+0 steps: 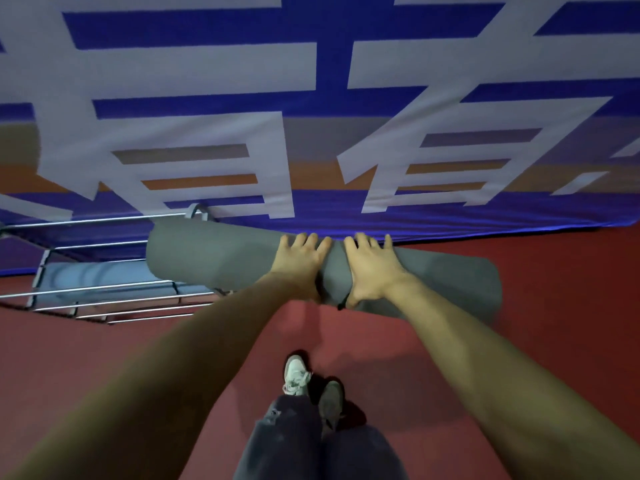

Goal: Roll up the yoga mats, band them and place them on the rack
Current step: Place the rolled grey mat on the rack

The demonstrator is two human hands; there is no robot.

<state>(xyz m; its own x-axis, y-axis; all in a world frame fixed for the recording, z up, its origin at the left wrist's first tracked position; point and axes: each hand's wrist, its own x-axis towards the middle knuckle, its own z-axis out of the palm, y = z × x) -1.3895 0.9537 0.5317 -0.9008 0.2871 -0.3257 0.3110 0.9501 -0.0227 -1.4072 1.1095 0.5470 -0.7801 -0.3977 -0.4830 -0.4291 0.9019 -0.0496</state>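
Big blue/white banner (pixel 311 98) on wall behind; red floor (pixel 554 323). Metal rack (pixel 104 299) at left w/ pale blue mat (pixel 104 275) on it. Rolled grey mat (pixel 225 258) held off floor, left end over rack. Left hand (pixel 301 265) + right hand (pixel 370 268) grip mid-roll, fingers curled over top. Band: can't tell

Blue-white banner (pixel 311 98) (large characters), red floor (pixel 536 306).

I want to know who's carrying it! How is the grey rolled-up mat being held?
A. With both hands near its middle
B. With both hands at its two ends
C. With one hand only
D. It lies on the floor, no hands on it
A: the left hand and right hand grip the grey mat close together at its middle, above the red floor.
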